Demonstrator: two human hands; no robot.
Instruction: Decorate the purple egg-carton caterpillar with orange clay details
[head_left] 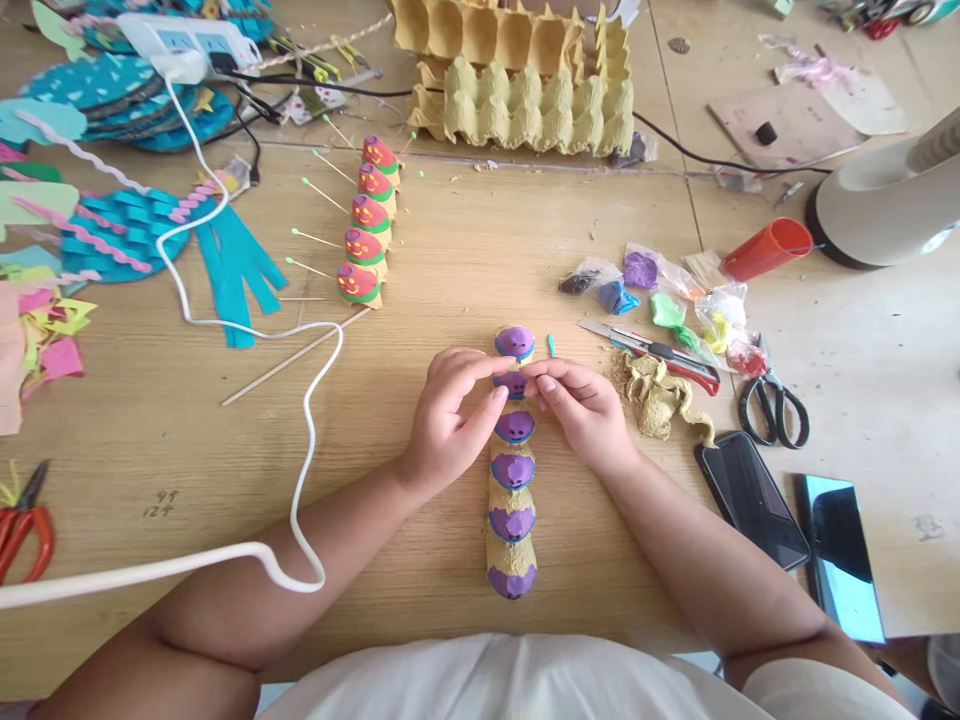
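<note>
A strip of egg-carton cups (pixel 513 495) runs toward me down the middle of the table. Purple clay with a blue edge and small dark dots covers the cups. Near its far end, my left hand (pixel 450 415) has its thumb and forefinger apart, the fingertips over or against the second cup. From the other side, my right hand (pixel 589 408) pinches thumb to forefinger beside that same cup; anything between those fingertips is too small to make out. Just beyond the right hand lies a small turquoise strip (pixel 551 346). My fingers partly hide the second cup.
Red-faced carton cups (pixel 360 283) with green-tipped sticks stand at upper left. Bagged clay (pixel 667 310), a box cutter (pixel 660 350), scissors (pixel 772 410), carton scraps (pixel 654 395) and a phone (pixel 752 500) lie right. A white cable (pixel 311 410) crosses the left side. Egg cartons (pixel 536 105) sit behind.
</note>
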